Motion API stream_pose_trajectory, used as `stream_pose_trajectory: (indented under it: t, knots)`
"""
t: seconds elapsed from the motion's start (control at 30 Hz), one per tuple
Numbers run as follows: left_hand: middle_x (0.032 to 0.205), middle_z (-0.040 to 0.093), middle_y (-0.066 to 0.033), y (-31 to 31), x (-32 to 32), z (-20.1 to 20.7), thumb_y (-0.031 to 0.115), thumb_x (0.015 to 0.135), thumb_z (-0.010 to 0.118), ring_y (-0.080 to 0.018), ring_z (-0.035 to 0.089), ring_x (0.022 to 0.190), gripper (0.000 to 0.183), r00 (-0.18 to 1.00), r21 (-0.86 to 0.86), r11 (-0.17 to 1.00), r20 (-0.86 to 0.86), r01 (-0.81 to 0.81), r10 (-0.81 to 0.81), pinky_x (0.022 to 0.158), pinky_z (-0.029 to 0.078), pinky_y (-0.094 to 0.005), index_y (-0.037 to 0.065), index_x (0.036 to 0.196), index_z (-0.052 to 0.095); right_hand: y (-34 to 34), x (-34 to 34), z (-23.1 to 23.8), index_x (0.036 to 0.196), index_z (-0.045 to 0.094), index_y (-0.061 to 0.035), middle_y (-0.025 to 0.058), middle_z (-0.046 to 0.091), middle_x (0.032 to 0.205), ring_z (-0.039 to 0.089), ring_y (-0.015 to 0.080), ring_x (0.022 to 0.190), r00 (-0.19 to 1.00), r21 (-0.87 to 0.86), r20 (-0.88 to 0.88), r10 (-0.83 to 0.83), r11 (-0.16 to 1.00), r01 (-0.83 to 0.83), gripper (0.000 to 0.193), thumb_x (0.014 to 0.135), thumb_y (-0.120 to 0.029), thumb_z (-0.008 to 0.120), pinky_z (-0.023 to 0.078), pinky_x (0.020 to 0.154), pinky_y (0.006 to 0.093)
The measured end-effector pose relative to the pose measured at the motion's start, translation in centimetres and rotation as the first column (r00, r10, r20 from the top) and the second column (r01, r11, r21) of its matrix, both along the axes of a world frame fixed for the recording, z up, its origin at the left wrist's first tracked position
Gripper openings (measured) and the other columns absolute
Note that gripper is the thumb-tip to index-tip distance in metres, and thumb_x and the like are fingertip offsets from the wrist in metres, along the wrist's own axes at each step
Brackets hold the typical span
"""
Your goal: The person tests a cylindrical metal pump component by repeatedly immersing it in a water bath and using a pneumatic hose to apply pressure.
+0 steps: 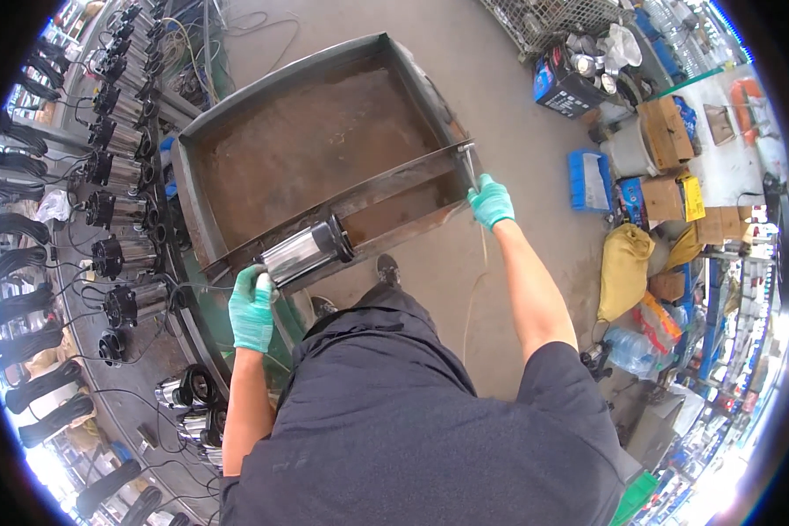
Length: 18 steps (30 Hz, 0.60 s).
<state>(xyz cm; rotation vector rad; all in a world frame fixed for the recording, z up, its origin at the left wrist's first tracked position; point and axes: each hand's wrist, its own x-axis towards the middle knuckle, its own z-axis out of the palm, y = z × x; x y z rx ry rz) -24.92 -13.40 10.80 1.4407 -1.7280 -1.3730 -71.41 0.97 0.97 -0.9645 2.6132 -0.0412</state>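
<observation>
A submersible pump (pixel 300 256) with a shiny steel body and a black end lies across the near edge of a large metal tank (pixel 416 74). My left hand (pixel 252 309), in a green glove, closes its fingers at the pump's left end, where a dark cable runs off to the left. Exactly how the fingertips grip there is partly hidden. At the tank's right corner, my right hand (pixel 491 203), gloved alike, is closed round a slim metal handle (pixel 471 165) by the rim. The handle's lower part is hidden in the fist.
Rows of similar pumps (pixel 118 210) with coiled black cables line the bench (pixel 118 368) at left. Brownish water fills the tank, crossed by a metal bar. To the right are a blue crate (pixel 590 181), a yellow sack (pixel 624 270), cardboard boxes (pixel 664 131) and a wire basket (pixel 535 26).
</observation>
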Motion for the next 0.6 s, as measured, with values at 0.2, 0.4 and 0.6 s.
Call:
stream_pose_trajectory:
  t: [0.2,0.4,0.6]
  knots:
    - [0.097,0.070,-0.0073,0.1,-14.2,6.7,0.009,0.095,0.066,-0.0116,0.063,0.084,0.019,0.846,-0.142,0.838,0.178,0.528,-0.503,0.078,0.050,-0.0258,0.003,0.112,0.069,2.9,-2.6,-2.9,0.110,0.061,0.0001,0.0244,0.071,0.091,0.072,0.0333,0.074,0.912,-0.321,0.401,-0.091,0.918,0.233,0.027,0.093,-0.020,0.067,0.059,0.067,0.0427]
    - [0.114,0.069,-0.0186,-0.2,-28.2,-1.4,0.015,0.095,0.061,-0.0344,0.065,0.108,0.029,0.672,-0.201,0.642,0.174,0.740,-0.720,0.095,0.050,-0.0399,0.003,0.121,0.066,1.8,-2.2,0.5,0.109,0.061,-0.0002,0.0230,0.068,0.085,0.069,0.0345,0.072,0.840,-0.222,0.533,-0.098,0.942,0.251,0.028,0.095,-0.025,0.066,0.054,0.074,0.0449]
    - [0.118,0.064,-0.0176,0.4,-38.2,-7.9,0.015,0.093,0.062,-0.0364,0.063,0.108,0.036,0.506,-0.147,0.516,0.538,0.844,-0.674,0.093,0.052,-0.0442,0.009,0.128,0.063,2.2,-2.6,-0.3,0.113,0.061,-0.0023,0.0255,0.070,0.096,0.068,0.0422,0.092,0.827,-0.175,0.556,-0.083,0.961,0.214,0.032,0.096,-0.030,0.063,0.052,0.083,0.0475]
